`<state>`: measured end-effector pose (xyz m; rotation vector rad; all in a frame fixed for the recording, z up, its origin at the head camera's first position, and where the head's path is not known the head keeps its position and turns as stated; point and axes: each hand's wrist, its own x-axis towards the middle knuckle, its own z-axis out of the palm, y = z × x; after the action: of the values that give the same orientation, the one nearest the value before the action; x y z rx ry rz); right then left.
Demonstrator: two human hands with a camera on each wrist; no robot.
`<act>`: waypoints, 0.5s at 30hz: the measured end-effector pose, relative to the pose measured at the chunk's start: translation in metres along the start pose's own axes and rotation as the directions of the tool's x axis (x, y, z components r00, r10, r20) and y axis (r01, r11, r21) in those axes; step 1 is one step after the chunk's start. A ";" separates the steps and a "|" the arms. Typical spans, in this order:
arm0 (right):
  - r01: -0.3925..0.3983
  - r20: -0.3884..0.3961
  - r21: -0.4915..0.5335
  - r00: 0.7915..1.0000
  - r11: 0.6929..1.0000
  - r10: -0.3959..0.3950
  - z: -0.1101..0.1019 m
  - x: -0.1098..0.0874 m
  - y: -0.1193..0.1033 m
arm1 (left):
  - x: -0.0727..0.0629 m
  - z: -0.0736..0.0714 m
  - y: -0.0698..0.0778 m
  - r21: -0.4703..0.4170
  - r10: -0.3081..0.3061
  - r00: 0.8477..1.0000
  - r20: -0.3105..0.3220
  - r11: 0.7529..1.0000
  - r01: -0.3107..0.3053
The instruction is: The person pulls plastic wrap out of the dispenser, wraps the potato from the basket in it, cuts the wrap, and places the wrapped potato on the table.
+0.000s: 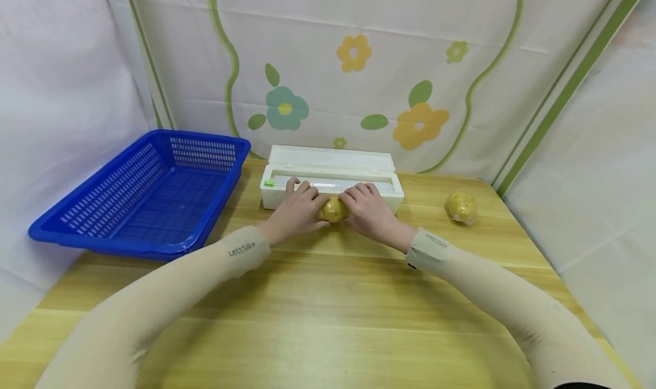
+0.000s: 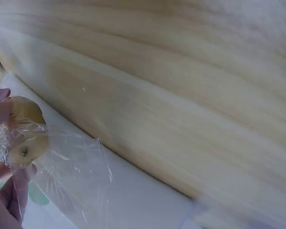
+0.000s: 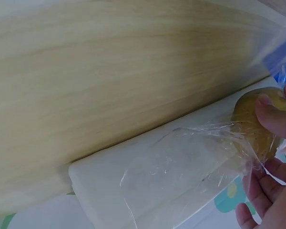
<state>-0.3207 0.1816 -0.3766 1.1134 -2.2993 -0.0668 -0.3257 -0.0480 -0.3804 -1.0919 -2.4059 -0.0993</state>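
Note:
My left hand (image 1: pixel 298 208) and right hand (image 1: pixel 370 211) hold a yellow-brown potato (image 1: pixel 334 210) between them, one on each side, at the front of a white cling film dispenser (image 1: pixel 275 197). Clear cling film (image 3: pixel 176 162) clings to the potato and trails over the dispenser's white face in both wrist views. In the right wrist view, the right thumb presses on the potato while the fingers are bent beneath it at the film. The left fingers grip the potato's other side. The dispenser's lid (image 1: pixel 330 158) stands raised, and a green slider (image 1: pixel 269 183) sits at its left end.
A blue plastic basket (image 1: pixel 215 229) with slotted walls stands at the left of the wooden table (image 1: pixel 333 320). Another potato (image 1: pixel 461 208), wrapped in film, lies at the right. A flower-patterned curtain (image 1: pixel 318 58) hangs close behind the dispenser.

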 end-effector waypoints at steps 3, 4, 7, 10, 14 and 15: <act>0.000 0.004 -0.005 1.000 1.000 0.000 0.000 -0.001 0.000 | 0.000 -0.001 0.000 -0.002 -0.015 1.000 -0.011 1.000 0.015; -0.006 0.005 0.002 1.000 1.000 0.006 0.000 -0.001 0.000 | 0.001 -0.002 -0.001 0.000 -0.016 1.000 -0.013 1.000 0.016; -0.028 0.016 0.024 0.999 0.999 0.027 -0.001 -0.001 0.000 | 0.002 -0.002 -0.004 0.000 0.006 1.000 -0.020 1.000 -0.006; -0.044 0.032 0.057 0.999 0.997 0.042 -0.002 0.000 0.001 | 0.003 -0.003 -0.008 -0.017 0.028 0.999 -0.022 0.999 -0.028; -0.057 0.042 0.085 0.998 0.995 0.054 -0.002 0.001 0.000 | 0.001 0.001 -0.013 -0.043 0.039 0.999 -0.038 0.998 -0.040; -0.058 0.042 0.086 0.998 0.995 0.054 -0.002 0.001 -0.001 | 0.000 0.002 -0.013 -0.046 0.042 0.998 -0.043 0.998 -0.044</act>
<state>-0.3194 0.1808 -0.3751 1.0993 -2.3872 0.0343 -0.3359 -0.0570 -0.3803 -1.1501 -2.3523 -0.1636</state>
